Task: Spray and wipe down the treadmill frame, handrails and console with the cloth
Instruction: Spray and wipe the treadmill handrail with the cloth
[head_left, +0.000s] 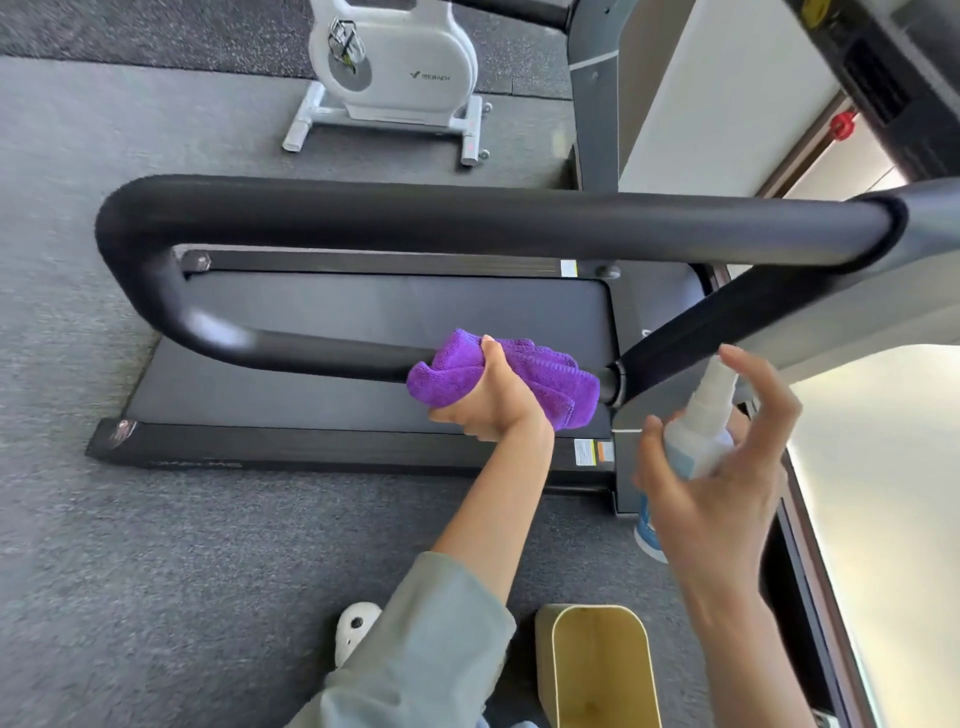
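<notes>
We see the grey carpeted floor (78, 519) under everything; on it stands the black treadmill deck with its dark running belt (395, 312), and beyond that a white exercise bike base (395, 67). Above the deck runs the black padded U-shaped handrail (467, 218); its upper bar spans most of the view, its lower bar curves back toward the grey frame upright (644, 415) at the right. A gold-rimmed rectangular bin (597, 670) sits on the floor near the bottom edge, with a white shoe (353, 629) just beside the grey sleeve (415, 649). The purple microfibre cloth (550, 379) is wrapped round the lower bar, close to its joint with the upright; our left hand (488, 400) grips cloth and bar together, fingers curled under, thumb on top. Our right hand (711, 467) holds the white spray bottle with a pale blue label (696, 441) against the palm by the thumb; the other fingers are spread and loosely extended; the nozzle points toward the upright.
</notes>
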